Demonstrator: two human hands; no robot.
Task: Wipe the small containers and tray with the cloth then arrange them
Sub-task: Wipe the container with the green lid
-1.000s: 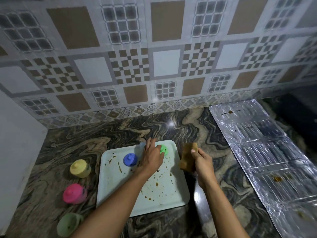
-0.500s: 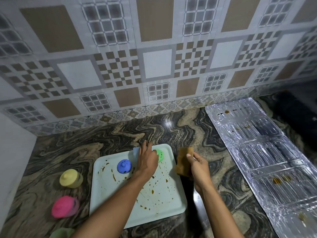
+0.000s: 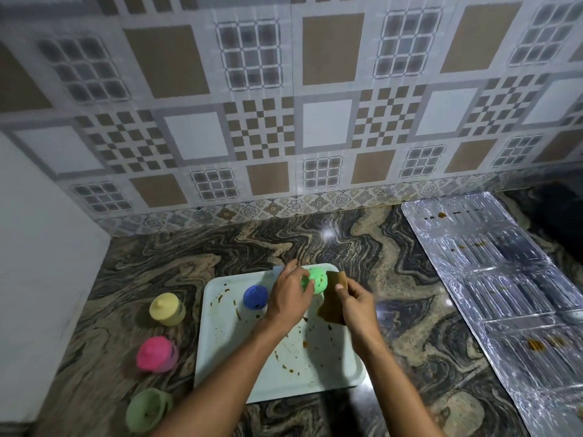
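Note:
A pale square tray (image 3: pixel 284 370) smeared with brown stains lies on the marbled counter. My left hand (image 3: pixel 288 298) grips a bright green small container (image 3: pixel 317 279) over the tray's far edge. Beside it on the right, my right hand (image 3: pixel 358 305) holds a brown cloth (image 3: pixel 332 299) against the container. A blue container (image 3: pixel 255 297) stands on the tray to the left of my left hand. On the counter left of the tray are a yellow container (image 3: pixel 167 309), a pink container (image 3: pixel 156 353) and an olive-green container (image 3: pixel 148 408).
A stained sheet of silver foil (image 3: pixel 511 298) covers the counter on the right. A patterned tiled wall (image 3: pixel 284 121) rises behind the counter and a white wall (image 3: pixel 41 263) closes the left side. The counter's marbled surface (image 3: pixel 410 326) shows between tray and foil.
My left hand has closed on the bright green container and raised it a little. My right hand brought the cloth leftward against it. The view has tilted upward.

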